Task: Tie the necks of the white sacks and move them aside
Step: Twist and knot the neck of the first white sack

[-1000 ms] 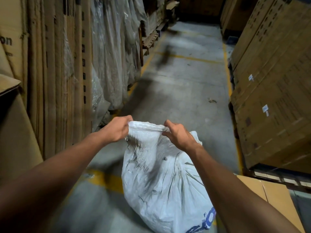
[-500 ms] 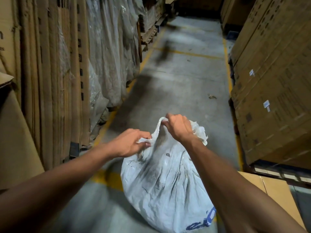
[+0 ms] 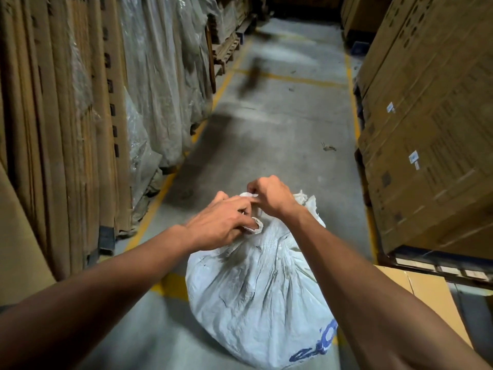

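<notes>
On the aisle floor, your left hand and right hand both pinch the white sack's bunched neck mid-tie; next, cinch that knot tight.

Both hands at gathered neck of white sack: left hand pinches fabric, right hand grips it above.

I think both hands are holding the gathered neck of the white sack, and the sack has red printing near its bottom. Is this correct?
Not quite: the printing is blue, not red, as the head view shows. The rest holds: the left hand and right hand both hold the gathered neck of the white sack, and the printing sits near its bottom.
</notes>
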A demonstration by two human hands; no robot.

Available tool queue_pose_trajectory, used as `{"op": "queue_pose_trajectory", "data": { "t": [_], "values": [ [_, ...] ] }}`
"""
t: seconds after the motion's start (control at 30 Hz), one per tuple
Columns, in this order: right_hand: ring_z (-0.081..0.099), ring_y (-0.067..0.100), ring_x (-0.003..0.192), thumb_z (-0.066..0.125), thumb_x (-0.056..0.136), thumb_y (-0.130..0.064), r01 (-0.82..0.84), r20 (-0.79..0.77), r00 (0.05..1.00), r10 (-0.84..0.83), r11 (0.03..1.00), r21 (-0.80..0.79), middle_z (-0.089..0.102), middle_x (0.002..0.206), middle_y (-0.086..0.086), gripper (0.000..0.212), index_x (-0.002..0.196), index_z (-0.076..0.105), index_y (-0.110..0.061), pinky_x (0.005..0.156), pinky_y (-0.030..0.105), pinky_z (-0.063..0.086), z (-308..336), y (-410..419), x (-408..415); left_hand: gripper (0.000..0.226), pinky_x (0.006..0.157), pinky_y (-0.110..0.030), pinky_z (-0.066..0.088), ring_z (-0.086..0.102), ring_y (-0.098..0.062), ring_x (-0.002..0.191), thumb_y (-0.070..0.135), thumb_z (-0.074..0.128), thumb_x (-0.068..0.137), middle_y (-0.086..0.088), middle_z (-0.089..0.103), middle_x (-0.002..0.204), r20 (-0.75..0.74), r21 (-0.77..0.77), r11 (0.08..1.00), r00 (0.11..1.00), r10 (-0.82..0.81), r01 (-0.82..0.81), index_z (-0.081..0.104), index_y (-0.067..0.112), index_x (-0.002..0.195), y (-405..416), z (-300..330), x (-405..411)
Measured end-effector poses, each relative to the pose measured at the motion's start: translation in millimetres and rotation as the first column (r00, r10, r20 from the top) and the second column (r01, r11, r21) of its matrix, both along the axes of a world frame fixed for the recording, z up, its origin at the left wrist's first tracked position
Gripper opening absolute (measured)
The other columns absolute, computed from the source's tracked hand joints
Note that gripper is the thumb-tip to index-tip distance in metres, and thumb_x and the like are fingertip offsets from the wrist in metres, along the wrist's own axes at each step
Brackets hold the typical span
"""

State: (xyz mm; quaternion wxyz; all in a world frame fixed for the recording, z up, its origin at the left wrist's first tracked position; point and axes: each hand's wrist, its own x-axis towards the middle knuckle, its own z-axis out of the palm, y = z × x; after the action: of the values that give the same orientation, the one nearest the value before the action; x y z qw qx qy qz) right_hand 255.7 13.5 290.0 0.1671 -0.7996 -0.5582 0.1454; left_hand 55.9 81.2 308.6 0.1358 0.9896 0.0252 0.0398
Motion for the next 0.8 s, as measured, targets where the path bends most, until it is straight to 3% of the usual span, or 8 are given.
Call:
{"op": "queue_pose_trajectory", "data": {
  "t": [0.13, 0.17, 0.27, 0.37, 0.47, 0.57, 0.7, 0.8],
  "values": [
    [0.042, 0.003, 0.072, 0.065, 0.081, -0.034, -0.140, -0.152, 0.979, 0.137, 0.990, -0.010, 0.049, 0.054, -0.004, 0.025, 0.061, 0.052, -0.024, 0.062, 0.028, 0.035, 7, 3, 1, 0.027, 0.078, -0.037, 0.038, 0.056, -0.018, 0.097, 0.024, 0.066, 0.092, 0.007, 0.059, 0.106, 0.075, -0.126, 0.984, 0.988, 0.133, -0.123, 0.061, 0.032, 0.117, 7, 7, 7],
    [0.051, 0.006, 0.067, 0.066, 0.084, -0.031, -0.148, -0.193, 0.971, 0.143, 0.989, -0.010, 0.051, 0.056, -0.006, 0.027, 0.061, 0.054, -0.026, 0.063, 0.028, 0.036, 9, 2, 3, 0.033, 0.076, -0.038, 0.042, 0.058, -0.021, 0.091, 0.022, 0.071, 0.092, 0.009, 0.059, 0.101, 0.065, -0.193, 0.962, 0.975, 0.211, -0.195, 0.053, 0.032, 0.117, 10, 7, 9],
    [0.059, 0.003, 0.068, 0.068, 0.100, -0.029, -0.226, -0.313, 0.928, 0.203, 0.973, -0.038, 0.070, 0.075, -0.007, 0.018, 0.084, 0.073, -0.021, 0.068, 0.023, 0.046, 7, -3, 12, 0.061, 0.075, -0.039, 0.050, 0.062, -0.019, 0.084, 0.028, 0.085, 0.086, 0.011, 0.060, 0.097, 0.034, -0.331, 0.871, 0.918, 0.396, -0.364, 0.044, 0.031, 0.131, 13, 8, 13],
    [0.071, 0.010, 0.095, 0.067, 0.100, -0.020, -0.306, -0.482, 0.835, 0.266, 0.952, -0.004, 0.079, 0.103, 0.003, 0.012, 0.109, 0.075, -0.017, 0.093, 0.034, 0.055, 5, -9, 18, 0.086, 0.095, -0.044, 0.053, 0.063, -0.024, 0.109, 0.037, 0.090, 0.083, 0.000, 0.056, 0.126, -0.006, -0.250, 0.844, 0.873, 0.488, -0.474, 0.044, 0.026, 0.155, 19, 4, 18],
    [0.068, 0.018, 0.107, 0.066, 0.098, 0.000, -0.314, -0.545, 0.796, 0.263, 0.950, 0.000, 0.075, 0.119, 0.015, 0.026, 0.122, 0.071, -0.008, 0.102, 0.037, 0.052, 4, -16, 22, 0.050, 0.105, -0.044, 0.046, 0.063, -0.027, 0.119, 0.043, 0.083, 0.089, 0.002, 0.059, 0.122, -0.105, -0.100, 0.876, 0.880, 0.463, -0.472, 0.068, 0.025, 0.133, 23, 7, 27],
    [0.072, 0.025, 0.104, 0.076, 0.094, -0.008, -0.243, -0.484, 0.855, 0.187, 0.969, -0.054, 0.078, 0.112, 0.009, 0.025, 0.117, 0.073, -0.017, 0.097, 0.039, 0.054, 3, -20, 26, 0.016, 0.093, -0.042, 0.032, 0.057, -0.020, 0.109, 0.043, 0.077, 0.095, 0.012, 0.057, 0.093, -0.117, 0.066, 0.890, 0.883, 0.455, -0.451, 0.072, 0.033, 0.105, 17, 13, 33],
    [0.056, 0.026, 0.078, 0.079, 0.094, -0.036, -0.213, -0.124, 0.973, 0.196, 0.966, -0.148, 0.065, 0.082, 0.003, 0.018, 0.092, 0.067, -0.023, 0.069, 0.033, 0.035, 3, -31, 34, 0.017, 0.083, -0.041, 0.021, 0.038, -0.016, 0.105, 0.051, 0.077, 0.091, 0.012, 0.061, 0.088, -0.064, 0.091, 0.894, 0.893, 0.445, -0.438, 0.072, 0.037, 0.100, 25, 15, 26],
    [0.046, 0.017, 0.063, 0.080, 0.091, -0.048, -0.139, -0.120, 0.984, 0.128, 0.987, -0.085, 0.054, 0.066, -0.005, 0.035, 0.076, 0.057, -0.027, 0.062, 0.035, 0.033, -7, -43, 46, 0.017, 0.085, -0.039, 0.028, 0.051, -0.017, 0.106, 0.049, 0.078, 0.091, 0.012, 0.059, 0.092, -0.078, 0.021, 0.914, 0.911, 0.405, -0.405, 0.072, 0.037, 0.102, 38, 14, 16]
  ]
}}
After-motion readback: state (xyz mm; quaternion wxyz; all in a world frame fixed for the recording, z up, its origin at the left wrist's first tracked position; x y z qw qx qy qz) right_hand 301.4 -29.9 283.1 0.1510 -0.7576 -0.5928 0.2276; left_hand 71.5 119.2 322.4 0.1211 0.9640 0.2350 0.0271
